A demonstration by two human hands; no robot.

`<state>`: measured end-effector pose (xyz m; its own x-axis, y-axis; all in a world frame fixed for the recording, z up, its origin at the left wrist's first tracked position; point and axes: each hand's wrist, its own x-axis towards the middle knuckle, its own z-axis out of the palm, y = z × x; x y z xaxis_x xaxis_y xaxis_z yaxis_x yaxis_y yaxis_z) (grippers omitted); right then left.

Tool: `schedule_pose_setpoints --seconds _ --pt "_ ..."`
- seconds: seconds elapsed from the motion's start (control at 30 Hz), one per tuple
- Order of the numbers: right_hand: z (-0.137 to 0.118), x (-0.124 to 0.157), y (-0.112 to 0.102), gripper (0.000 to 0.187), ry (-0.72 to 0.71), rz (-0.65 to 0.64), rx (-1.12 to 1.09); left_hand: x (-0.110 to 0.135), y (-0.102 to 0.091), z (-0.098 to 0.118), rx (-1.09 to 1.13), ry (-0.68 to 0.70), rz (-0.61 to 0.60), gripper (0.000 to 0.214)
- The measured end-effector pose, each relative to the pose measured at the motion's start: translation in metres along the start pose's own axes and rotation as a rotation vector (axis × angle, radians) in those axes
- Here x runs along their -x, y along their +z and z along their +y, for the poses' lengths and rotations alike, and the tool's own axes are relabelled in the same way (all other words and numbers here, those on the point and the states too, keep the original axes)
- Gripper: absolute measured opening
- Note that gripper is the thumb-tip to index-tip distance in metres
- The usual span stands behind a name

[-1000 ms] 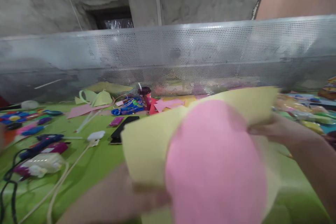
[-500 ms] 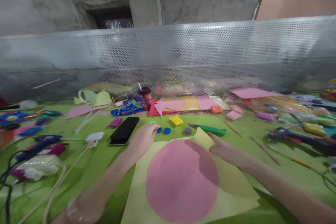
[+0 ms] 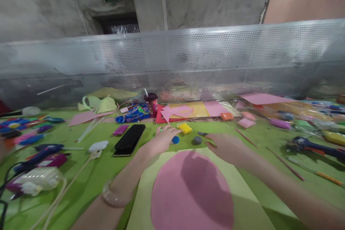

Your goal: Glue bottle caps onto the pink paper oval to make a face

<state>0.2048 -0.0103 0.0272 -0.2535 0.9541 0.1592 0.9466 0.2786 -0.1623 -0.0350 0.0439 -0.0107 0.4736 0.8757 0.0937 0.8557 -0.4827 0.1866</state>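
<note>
Hands at far edge of yellow sheet (image 3: 244, 205), pink disc (image 3: 188, 194) on it.
Left hand (image 3: 161, 141): fingers stretched out, tips at blue cap (image 3: 175, 139). Right hand (image 3: 228, 148): palm down beside grey cap (image 3: 197, 139), grip unclear. Sheet flat on green desk (image 3: 107, 172).

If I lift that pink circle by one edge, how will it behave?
Likely floppy: the pink circle lies thin and flat on the yellow sheet. It is probably very light, so a push may slide it across that smooth sheet. It looks like it could crease easily.
</note>
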Motion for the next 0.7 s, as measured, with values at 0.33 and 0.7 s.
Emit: schedule_pose_setpoints --seconds 0.33,0.7 --pt "0.006 -0.016 0.043 0.033 -0.074 0.073 -0.050 0.007 -0.006 -0.040 0.095 -0.027 -0.049 0.049" --pt "-0.010 0.001 0.044 0.041 -0.523 0.415 -0.349 0.019 -0.023 0.022 0.995 0.038 -0.124 0.032"
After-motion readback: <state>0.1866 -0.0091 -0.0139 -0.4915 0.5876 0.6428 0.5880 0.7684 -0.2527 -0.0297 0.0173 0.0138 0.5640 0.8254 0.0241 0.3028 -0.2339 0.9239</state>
